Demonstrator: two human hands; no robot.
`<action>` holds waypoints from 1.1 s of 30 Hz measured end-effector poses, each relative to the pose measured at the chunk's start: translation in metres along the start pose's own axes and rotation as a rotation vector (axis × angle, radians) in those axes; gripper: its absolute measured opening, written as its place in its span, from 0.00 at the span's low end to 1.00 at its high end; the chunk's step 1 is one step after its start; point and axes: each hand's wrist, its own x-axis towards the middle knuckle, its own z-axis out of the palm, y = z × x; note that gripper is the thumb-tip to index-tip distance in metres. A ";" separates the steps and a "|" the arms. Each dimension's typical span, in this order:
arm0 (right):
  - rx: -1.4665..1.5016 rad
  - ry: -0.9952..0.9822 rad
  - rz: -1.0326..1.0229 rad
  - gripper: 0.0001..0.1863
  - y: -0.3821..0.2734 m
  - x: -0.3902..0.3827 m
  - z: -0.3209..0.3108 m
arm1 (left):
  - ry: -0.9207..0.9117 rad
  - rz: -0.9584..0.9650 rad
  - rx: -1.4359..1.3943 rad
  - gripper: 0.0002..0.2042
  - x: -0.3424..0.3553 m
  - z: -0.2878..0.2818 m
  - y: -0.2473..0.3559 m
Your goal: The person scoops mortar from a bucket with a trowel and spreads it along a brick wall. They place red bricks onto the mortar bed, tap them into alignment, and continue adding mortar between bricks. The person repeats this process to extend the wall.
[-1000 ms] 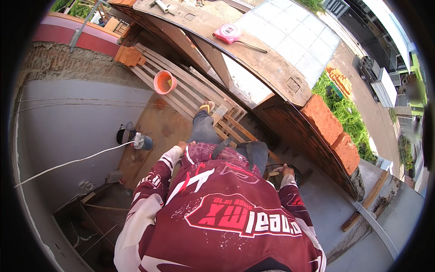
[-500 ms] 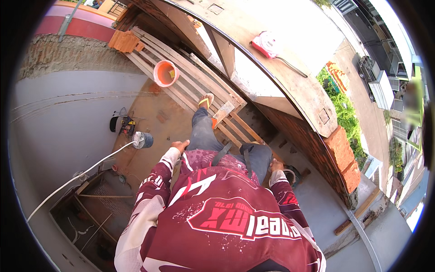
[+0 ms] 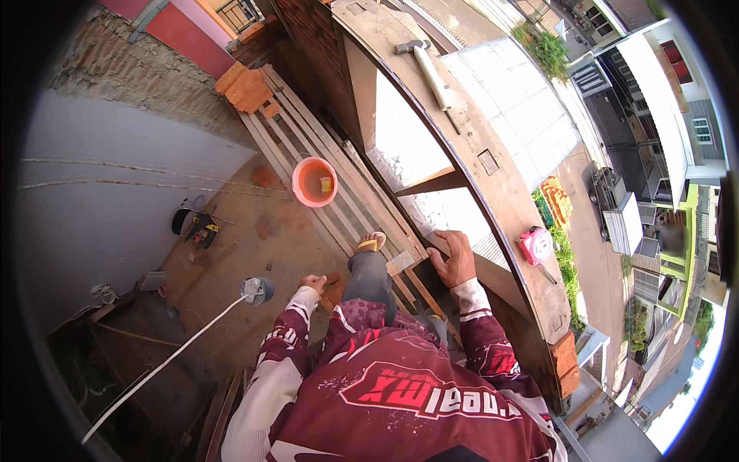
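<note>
My right hand point(image 3: 454, 258) reaches forward with fingers apart beside the slatted wooden platform point(image 3: 323, 131), below the curved ledge point(image 3: 362, 23). My left hand point(image 3: 312, 284) hangs beside my leg, fingers curled; whatever may be inside is hidden. My sandalled foot point(image 3: 372, 242) rests on the platform, near an orange bucket point(image 3: 308, 192) with a small yellow object inside. On the ledge lie a pink tape measure point(image 3: 536, 245) and a hammer point(image 3: 409, 48) alongside a pale cylindrical tool point(image 3: 433, 77).
Orange bricks point(image 3: 240, 86) are stacked at the platform's far end. A lower floor point(image 3: 219, 254) holds a grey bucket point(image 3: 258, 291), white cable and tools point(image 3: 198, 227). Beyond the ledge are a drop to the street point(image 3: 585, 200), a truck point(image 3: 620, 223) and houses.
My view has turned right. My right hand has risen from beside my leg toward the ledge, its fingers spreading. My left hand has moved away from my trousers.
</note>
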 end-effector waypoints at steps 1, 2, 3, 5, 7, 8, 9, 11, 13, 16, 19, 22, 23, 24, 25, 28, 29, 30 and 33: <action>-0.031 0.090 -0.044 0.21 -0.010 0.033 -0.008 | 0.006 -0.004 -0.020 0.17 0.007 -0.008 0.003; -0.093 0.181 -0.075 0.21 -0.015 0.063 -0.017 | -0.001 0.001 -0.039 0.16 0.009 -0.017 0.008; -0.141 0.257 -0.067 0.22 -0.018 0.091 -0.027 | -0.001 0.004 -0.049 0.16 0.012 -0.025 0.013; -0.362 0.326 0.003 0.23 0.003 0.134 -0.041 | 0.016 0.010 -0.072 0.16 0.022 -0.044 0.020; -0.544 0.294 0.254 0.33 0.038 0.165 -0.053 | 0.026 0.047 -0.141 0.16 0.035 -0.061 0.026; -0.587 0.208 0.401 0.38 0.039 0.181 -0.058 | 0.033 0.050 -0.206 0.16 0.039 -0.070 0.028; -0.627 0.122 0.550 0.43 0.041 0.191 -0.063 | 0.038 0.053 -0.269 0.16 0.042 -0.078 0.029; -0.561 -0.037 0.648 0.47 0.052 0.204 -0.063 | 0.054 0.055 -0.277 0.16 0.044 -0.094 0.026; -0.505 -0.128 0.696 0.50 0.068 0.210 -0.062 | 0.087 0.048 -0.258 0.16 0.041 -0.104 0.027; -0.434 -0.155 0.720 0.52 0.067 0.213 -0.063 | 0.126 0.014 -0.233 0.15 0.032 -0.117 0.018; -0.439 -0.193 0.773 0.53 0.041 0.217 -0.067 | 0.132 0.012 -0.242 0.15 0.027 -0.125 0.003; -0.414 -0.222 0.812 0.54 0.029 0.221 -0.071 | 0.086 0.028 -0.353 0.13 0.037 -0.135 -0.024; -0.421 -0.212 0.826 0.54 0.032 0.219 -0.074 | 0.077 0.019 -0.368 0.12 0.034 -0.135 -0.018; -0.426 -0.206 0.835 0.54 0.034 0.218 -0.075 | 0.074 0.009 -0.387 0.12 0.028 -0.137 -0.013; -0.428 -0.200 0.839 0.54 0.035 0.217 -0.074 | -0.017 0.019 -0.390 0.12 0.032 -0.146 -0.016; -0.479 -0.156 0.846 0.56 0.039 0.214 -0.069 | 0.105 0.077 0.052 0.20 0.024 -0.160 0.007; -0.465 -0.158 0.838 0.56 0.037 0.216 -0.067 | 0.201 0.113 0.220 0.20 0.028 -0.166 0.006; -0.458 -0.167 0.830 0.56 0.034 0.218 -0.066 | 0.161 0.104 0.239 0.19 0.034 -0.176 0.006; -0.369 -0.146 0.839 0.56 0.029 0.216 -0.072 | 0.121 0.070 0.132 0.17 0.043 -0.199 0.039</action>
